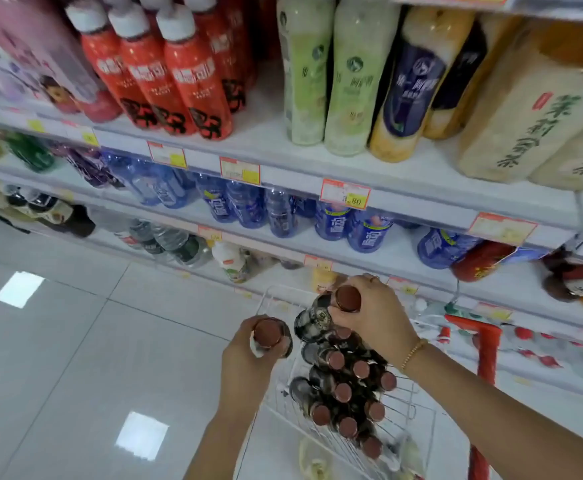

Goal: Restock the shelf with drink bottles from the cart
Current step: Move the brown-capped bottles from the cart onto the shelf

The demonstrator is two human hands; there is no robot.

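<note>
A white wire cart [404, 403] stands at the bottom centre, holding several dark drink bottles with brown caps [343, 393]. My left hand [248, 362] grips one such bottle [268, 332] by its neck, held just left of the cart. My right hand [373, 317] grips another bottle [347, 298] by its top, above the cart's far end. The shelf [283, 140] rises ahead with rows of red, green, purple-labelled and tea bottles.
Lower shelves hold blue bottles [366, 230], clear water bottles [172, 240] and red-labelled ones [480, 261]. The cart's red handle [487, 348] is at the right. Glossy white floor tiles [75, 341] spread to the left.
</note>
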